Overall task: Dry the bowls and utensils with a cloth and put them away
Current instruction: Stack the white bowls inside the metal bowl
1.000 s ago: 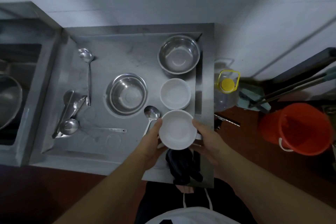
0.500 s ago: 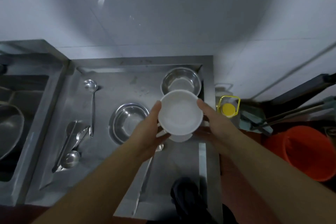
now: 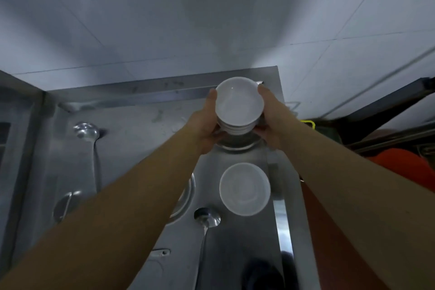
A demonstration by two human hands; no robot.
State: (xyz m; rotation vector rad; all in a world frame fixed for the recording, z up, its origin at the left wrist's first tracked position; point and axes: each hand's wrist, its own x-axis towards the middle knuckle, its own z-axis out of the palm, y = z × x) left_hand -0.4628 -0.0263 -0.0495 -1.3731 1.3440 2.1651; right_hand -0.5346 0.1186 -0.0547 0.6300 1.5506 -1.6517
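Both hands hold a white bowl [image 3: 239, 103] up over the far right of the steel counter [image 3: 146, 129]. My left hand [image 3: 207, 125] grips its left side and my right hand [image 3: 270, 117] grips its right side. Directly beneath it a steel bowl [image 3: 237, 145] shows as a rim only. A second white bowl [image 3: 244, 189] stands on the counter nearer me. A spoon [image 3: 207, 218] lies left of that bowl. A ladle [image 3: 86, 130] lies at the left. A dark cloth [image 3: 261, 273] sits at the near edge.
Another steel bowl [image 3: 188, 193] is mostly hidden under my left forearm. More utensils [image 3: 63, 205] lie at the left. An orange bucket [image 3: 407, 169] stands at the right, off the counter. A tiled wall [image 3: 188, 19] rises behind the counter.
Both hands carried the white bowl from the near edge of the counter up and away to above the far steel bowl. The view tilted upward toward the wall.
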